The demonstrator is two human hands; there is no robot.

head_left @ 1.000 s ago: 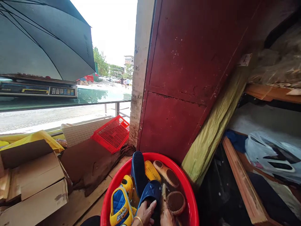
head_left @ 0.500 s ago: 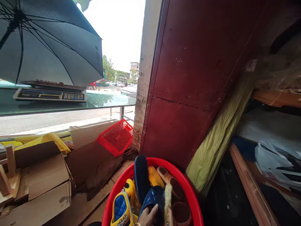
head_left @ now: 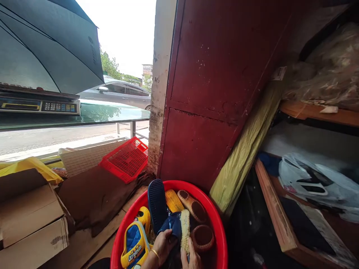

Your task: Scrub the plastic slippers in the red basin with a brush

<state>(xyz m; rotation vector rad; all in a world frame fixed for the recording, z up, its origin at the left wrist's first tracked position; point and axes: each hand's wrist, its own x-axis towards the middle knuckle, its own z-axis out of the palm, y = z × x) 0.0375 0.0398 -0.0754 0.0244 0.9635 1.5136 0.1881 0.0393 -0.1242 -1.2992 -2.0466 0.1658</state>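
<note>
Low in the view, a red basin [head_left: 219, 224] holds several sandals and slippers. My left hand [head_left: 162, 244], with a yellow bangle at the wrist, has its fingers closed on a dark blue slipper [head_left: 174, 223]. Beside it, my right hand [head_left: 191, 257] grips a pale bristled brush [head_left: 185, 228], which lies against the slipper's right side. Another blue slipper [head_left: 157, 200] leans upright behind them. Yellow-and-blue sandals [head_left: 136, 244] lie at the left of the basin, a yellow woven one [head_left: 174, 201] at the back, and brown slippers [head_left: 193, 205] at the right.
Cardboard boxes [head_left: 28, 213] stand at the left, with a red plastic crate [head_left: 126, 158] behind. A scale [head_left: 39, 106] rests on a glass top under an umbrella [head_left: 56, 45]. Behind the basin is a dark red door [head_left: 196, 149]; wooden shelves [head_left: 277, 209] with plastic bags are at the right.
The view has shifted right. Both hands have come further into view, and the brush and held slipper sit higher in the basin. A grey car now shows outside.
</note>
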